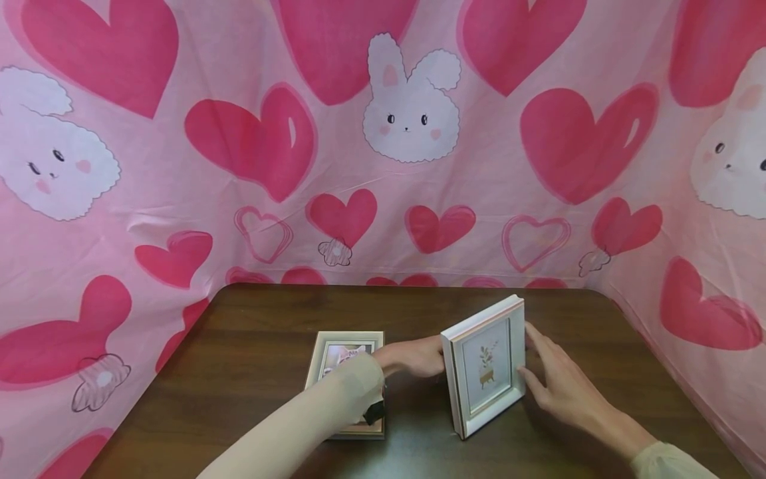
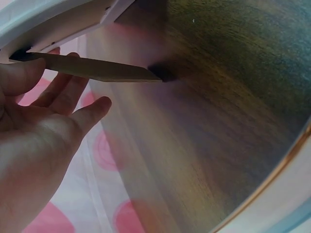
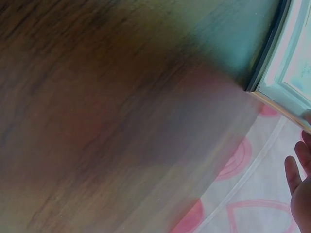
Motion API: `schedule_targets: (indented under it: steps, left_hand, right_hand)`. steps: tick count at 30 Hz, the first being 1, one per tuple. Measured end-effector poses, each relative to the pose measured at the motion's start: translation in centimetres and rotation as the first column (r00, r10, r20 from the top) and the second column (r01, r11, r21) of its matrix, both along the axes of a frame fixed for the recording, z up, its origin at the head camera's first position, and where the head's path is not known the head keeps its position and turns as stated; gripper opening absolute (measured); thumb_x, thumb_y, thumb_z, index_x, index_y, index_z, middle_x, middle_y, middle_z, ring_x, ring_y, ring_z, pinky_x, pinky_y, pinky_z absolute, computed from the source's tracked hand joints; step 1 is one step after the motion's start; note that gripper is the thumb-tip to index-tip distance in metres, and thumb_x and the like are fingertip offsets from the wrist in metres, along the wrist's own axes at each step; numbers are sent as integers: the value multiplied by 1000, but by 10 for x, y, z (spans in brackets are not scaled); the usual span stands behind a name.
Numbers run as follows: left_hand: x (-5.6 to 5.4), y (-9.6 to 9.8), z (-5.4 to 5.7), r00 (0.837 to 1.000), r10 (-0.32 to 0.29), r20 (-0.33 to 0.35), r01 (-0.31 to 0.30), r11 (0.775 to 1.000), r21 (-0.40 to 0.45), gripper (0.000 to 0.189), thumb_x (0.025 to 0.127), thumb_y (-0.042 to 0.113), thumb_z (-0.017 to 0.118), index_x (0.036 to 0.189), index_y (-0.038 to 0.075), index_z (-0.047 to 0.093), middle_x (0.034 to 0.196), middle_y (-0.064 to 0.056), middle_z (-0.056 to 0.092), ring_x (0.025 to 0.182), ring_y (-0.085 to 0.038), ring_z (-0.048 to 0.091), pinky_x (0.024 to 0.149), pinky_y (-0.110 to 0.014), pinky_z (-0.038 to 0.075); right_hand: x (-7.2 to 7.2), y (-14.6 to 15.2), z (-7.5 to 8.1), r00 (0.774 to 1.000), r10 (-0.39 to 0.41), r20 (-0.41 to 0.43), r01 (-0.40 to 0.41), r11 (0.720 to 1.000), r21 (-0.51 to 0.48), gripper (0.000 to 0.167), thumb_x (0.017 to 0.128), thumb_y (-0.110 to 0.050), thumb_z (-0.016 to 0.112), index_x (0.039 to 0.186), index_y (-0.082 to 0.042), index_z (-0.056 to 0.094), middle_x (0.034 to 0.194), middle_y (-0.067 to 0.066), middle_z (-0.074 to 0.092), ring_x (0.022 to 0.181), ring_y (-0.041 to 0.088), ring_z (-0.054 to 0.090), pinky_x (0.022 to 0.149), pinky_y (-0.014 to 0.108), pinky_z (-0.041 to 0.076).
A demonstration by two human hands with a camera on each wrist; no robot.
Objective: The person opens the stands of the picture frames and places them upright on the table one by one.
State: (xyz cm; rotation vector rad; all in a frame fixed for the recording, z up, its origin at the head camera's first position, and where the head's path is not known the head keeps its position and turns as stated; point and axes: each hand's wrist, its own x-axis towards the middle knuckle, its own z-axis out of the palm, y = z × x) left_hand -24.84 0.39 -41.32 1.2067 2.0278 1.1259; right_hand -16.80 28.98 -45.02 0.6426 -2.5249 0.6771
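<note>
A white picture frame [image 1: 487,366] with a gold potted-plant print leans back in front of me, angled to the left. My left hand [image 1: 421,357] reaches behind it, partly hidden in the head view. In the left wrist view, that hand [image 2: 43,131] has its thumb and fingers on either side of the frame's brown stand [image 2: 102,69], which sticks out from the back. My right hand [image 1: 565,386] holds the frame's right edge, thumb towards the front and fingers behind. Only some fingers of the right hand [image 3: 299,170] show in the right wrist view, beside the frame [image 3: 284,104].
A second, cream-edged picture frame [image 1: 350,336] lies face up on the dark wooden table [image 1: 263,346], partly covered by my left forearm. Pink cloth [image 1: 413,183] with hearts and rabbits hangs behind the table and along both sides.
</note>
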Motion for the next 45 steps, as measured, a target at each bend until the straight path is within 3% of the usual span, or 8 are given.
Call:
schedule_targets:
  steps: [9, 16, 28, 33, 35, 38, 42, 45]
  left_hand:
    - [-1, -2, -1, 999, 28, 36, -27, 1000, -16, 59, 103, -5, 52, 160, 3, 39, 157, -13, 49, 130, -9, 46, 120, -29, 25]
    - [-1, -3, -2, 999, 28, 43, -28, 1000, -9, 58, 104, -4, 52, 160, 3, 38, 158, -12, 47, 130, -7, 43, 120, -27, 24]
    - [-4, -2, -4, 999, 14, 36, -15, 999, 30, 59, 102, -8, 49, 159, -2, 38, 159, -17, 47, 132, -6, 42, 118, -25, 24]
    - [-6, -6, -1, 1000, 18, -10, -17, 998, 60, 54, 100, -9, 46, 154, -3, 47, 152, -15, 55, 127, -4, 46, 117, -26, 29]
    - [-7, -9, 2, 998, 52, -46, -48, 996, 70, 49, 101, -8, 48, 150, -1, 53, 146, -12, 60, 123, -4, 50, 115, -26, 34]
    - [-6, -16, 8, 983, 159, -87, -153, 986, 65, 42, 105, -2, 54, 146, 6, 58, 138, -5, 65, 117, -6, 57, 109, -27, 42]
    - [0, -26, 14, 950, 296, -104, -290, 955, 69, 44, 105, 3, 60, 147, 14, 57, 134, 0, 66, 116, -10, 61, 103, -28, 48]
    - [9, -34, 17, 919, 368, -139, -357, 929, 102, 44, 105, 3, 60, 146, 15, 55, 131, -3, 67, 117, -14, 63, 102, -30, 50]
  right_hand:
    - [0, -2, 3, 999, -11, 49, 11, 1000, 11, 97, 78, 7, 87, 159, 4, 33, 135, 24, 62, 117, 39, 63, 95, 57, 44]
    - [-1, -4, 2, 1000, -14, 28, 13, 1000, 21, 96, 78, 6, 86, 158, 6, 34, 133, 23, 63, 116, 37, 63, 95, 50, 44]
    - [0, -5, 3, 999, -31, 24, 31, 999, 8, 96, 78, 3, 87, 159, 2, 35, 127, 18, 66, 114, 33, 62, 92, 51, 45]
    - [-1, -4, 3, 999, -36, 15, 36, 999, -1, 96, 78, 2, 87, 159, 0, 36, 126, 16, 67, 114, 32, 61, 94, 46, 43]
    - [-1, -4, 2, 999, -37, 18, 37, 999, -6, 96, 79, 1, 87, 160, -1, 36, 127, 16, 66, 115, 32, 61, 94, 44, 42]
    - [0, -3, 2, 999, -38, 20, 39, 999, -10, 95, 79, 0, 87, 160, 0, 36, 127, 17, 66, 116, 33, 61, 95, 45, 41]
    - [1, -3, 1, 999, -37, 10, 37, 999, -10, 93, 79, 0, 87, 158, 0, 38, 125, 15, 67, 114, 33, 61, 97, 37, 40]
    - [1, -2, 0, 1000, -26, 4, 26, 999, -20, 97, 78, 1, 87, 160, -1, 36, 125, 14, 68, 114, 32, 62, 100, 24, 35]
